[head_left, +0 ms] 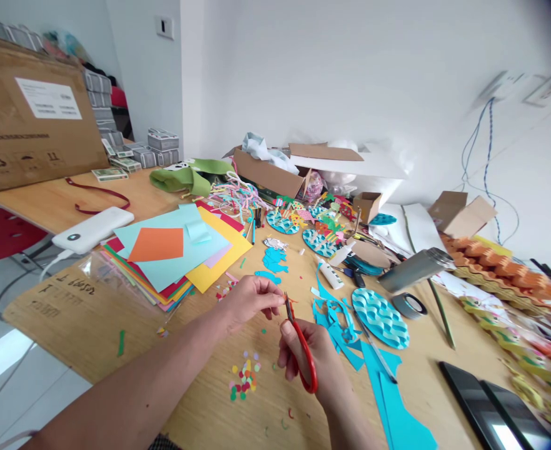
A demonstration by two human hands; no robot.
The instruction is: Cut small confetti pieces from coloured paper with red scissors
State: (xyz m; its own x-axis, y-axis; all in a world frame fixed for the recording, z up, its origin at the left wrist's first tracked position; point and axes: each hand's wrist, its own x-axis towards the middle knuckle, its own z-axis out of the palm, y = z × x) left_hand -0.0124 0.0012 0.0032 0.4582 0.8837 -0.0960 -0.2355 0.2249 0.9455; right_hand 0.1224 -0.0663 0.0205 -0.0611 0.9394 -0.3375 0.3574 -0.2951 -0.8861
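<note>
Red-handled scissors (309, 367) are in my right hand (320, 356), its fingers wrapped round the handles, with the blades pointing up and away. Just left of the blade tips, my left hand (254, 303) is closed in a pinch. Whatever it pinches is too small to make out; a thin orange-red sliver shows by the tips. Below my hands lies a cluster of coloured paper dots (245, 377). Blue fish cutouts (274, 259) rest beyond my left hand. Blue paper scraps (334, 319) lie right of the scissors.
At left stand a stack of coloured paper (156, 245), a white power bank (92, 229) and a cardboard box (32, 119). To the right are a blue wavy oval (381, 317), a glue bottle (330, 275), black tape (409, 305), a metal flask (416, 269) and a dark tablet (491, 406).
</note>
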